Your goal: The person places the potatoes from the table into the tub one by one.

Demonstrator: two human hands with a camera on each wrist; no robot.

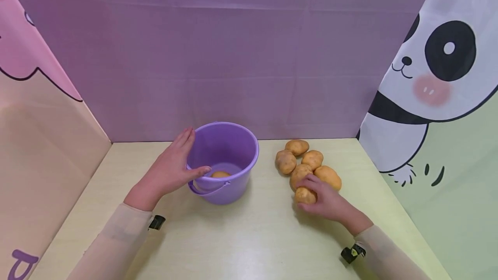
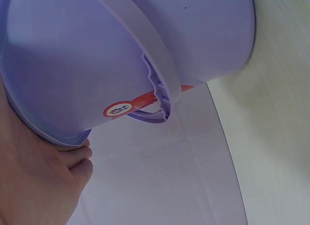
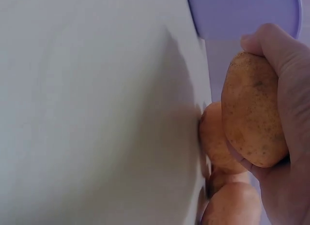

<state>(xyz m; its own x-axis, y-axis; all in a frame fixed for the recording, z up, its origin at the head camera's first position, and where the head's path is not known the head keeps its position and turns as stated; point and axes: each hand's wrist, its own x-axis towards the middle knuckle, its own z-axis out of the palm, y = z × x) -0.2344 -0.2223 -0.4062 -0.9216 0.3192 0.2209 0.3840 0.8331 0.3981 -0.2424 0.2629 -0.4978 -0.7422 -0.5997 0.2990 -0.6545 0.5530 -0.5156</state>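
Observation:
A purple bucket (image 1: 243,185) stands upright on the table, with a potato (image 1: 220,174) visible inside at the bottom. My left hand (image 1: 171,167) holds the bucket's left rim, its thumb lying over the near edge and its fingers along the far left side. In the left wrist view, fingers (image 2: 83,169) bend at the rim. To the right, my right hand (image 1: 324,200) grips a potato (image 1: 305,195) between thumb and fingers. That potato (image 3: 254,111) is raised off the tabletop in the right wrist view. Several more potatoes (image 1: 285,161) lie clustered just beyond this hand.
The bucket's handle (image 1: 210,191) hangs down on the near side. A purple cloth wall (image 1: 241,55) rises behind the pale table (image 1: 249,241). Printed side panels flank it, with a panda (image 1: 428,98) on the right one.

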